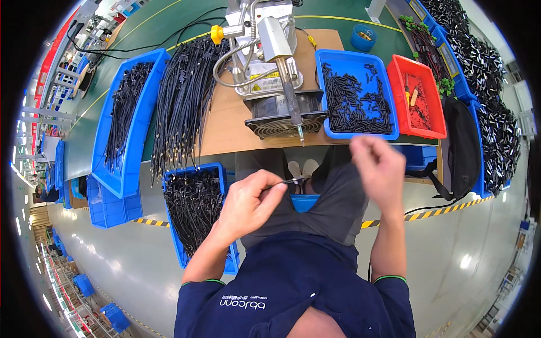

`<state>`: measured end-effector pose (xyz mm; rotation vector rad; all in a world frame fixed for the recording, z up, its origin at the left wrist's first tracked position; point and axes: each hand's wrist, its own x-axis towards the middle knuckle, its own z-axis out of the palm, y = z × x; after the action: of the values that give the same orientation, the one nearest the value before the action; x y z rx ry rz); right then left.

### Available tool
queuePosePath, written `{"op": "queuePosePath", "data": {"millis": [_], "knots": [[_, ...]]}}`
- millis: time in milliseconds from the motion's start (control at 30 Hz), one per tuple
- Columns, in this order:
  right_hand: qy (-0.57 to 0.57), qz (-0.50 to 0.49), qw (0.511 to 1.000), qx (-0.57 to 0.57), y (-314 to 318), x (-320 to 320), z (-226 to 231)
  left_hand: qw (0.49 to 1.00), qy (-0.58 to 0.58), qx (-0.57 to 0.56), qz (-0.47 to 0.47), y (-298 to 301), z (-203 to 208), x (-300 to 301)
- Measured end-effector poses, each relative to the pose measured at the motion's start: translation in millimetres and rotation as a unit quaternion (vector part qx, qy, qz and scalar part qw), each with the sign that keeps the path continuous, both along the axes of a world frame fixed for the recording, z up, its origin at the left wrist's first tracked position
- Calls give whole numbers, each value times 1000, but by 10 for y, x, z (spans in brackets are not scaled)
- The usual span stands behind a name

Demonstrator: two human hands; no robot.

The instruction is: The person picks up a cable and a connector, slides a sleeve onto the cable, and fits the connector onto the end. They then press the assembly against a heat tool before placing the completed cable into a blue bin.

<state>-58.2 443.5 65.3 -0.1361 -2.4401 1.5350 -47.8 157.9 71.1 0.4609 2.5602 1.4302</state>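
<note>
In front of my lap, my left hand (248, 203) pinches a thin black cable (286, 181) between thumb and fingers. A small shiny metal tip (296, 180) points to the right from it. My right hand (380, 169) is raised just below the near rim of a blue tray (360, 136). Its fingers look curled but motion smears them, so whatever they hold cannot be made out. Inside that tray lie many short black tubes (352, 101). Left of it, a soldering iron (291, 101) hangs tip down from a metal stand, before a black fan (282, 115).
Black cables (186, 96) hang over the table edge at left, beside a long blue bin (101, 163) of cables. Another cable bin (222, 174) stands below. A red tray (425, 134) with tools, a blue tub (355, 42) and a black bag (465, 149) are right.
</note>
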Motion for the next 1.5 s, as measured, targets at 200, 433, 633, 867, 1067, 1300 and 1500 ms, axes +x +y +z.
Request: {"op": "queuePosePath", "data": {"millis": [200,433,633,867,1067,1300,1500], "knots": [[42,-47,950,305,470,-714,-118,981,5,-110,160,-643,-335,155],[-85,-17,903,421,544,-1009,-168,904,34,-216,366,-1742,-597,485],[-145,22,903,405,640,-1142,-224,857,-41,-251,448,-2346,-1020,769],[-22,-10,987,160,1057,-856,-386,826,154,-252,480,-2535,-482,463],[-70,-1,996,-59,404,-275,-74,871,311,-194,328,-1920,223,-412],[-47,71,989,-117,-100,180,-51,891,326,-248,194,-1500,145,-1682],[-76,49,982,-164,-136,386,-125,892,248,-316,209,-1241,62,-2370]]}}
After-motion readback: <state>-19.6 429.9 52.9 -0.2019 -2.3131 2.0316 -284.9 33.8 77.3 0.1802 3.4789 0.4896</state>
